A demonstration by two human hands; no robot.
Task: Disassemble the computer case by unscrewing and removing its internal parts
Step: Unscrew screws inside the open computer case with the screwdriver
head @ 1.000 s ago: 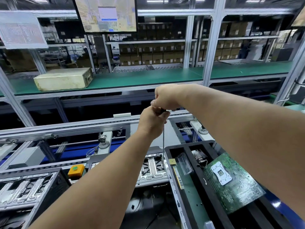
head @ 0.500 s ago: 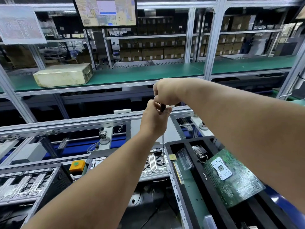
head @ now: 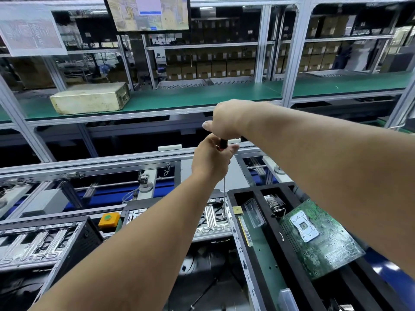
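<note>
Hands barely shifted; right hand [head: 226, 121] and left hand [head: 211, 158] both clamped on screwdriver [head: 224, 144], tip in computer case [head: 213, 221]. Unscrewing; next, likely lift screw out.

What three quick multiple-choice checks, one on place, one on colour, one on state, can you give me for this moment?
1. Where does the screwdriver tip sit?
A. on the computer case
B. on the green shelf
C. on the motherboard

2. What colour is the button housing left of the case?
A. blue
B. orange
C. white

3. How is the screwdriver held?
A. lying loose
B. left hand only
C. both hands

Answers: 1 A, the shaft ends on the case's metal panel. 2 B, it is orange. 3 C, left hand and right hand stack on the handle.
</note>
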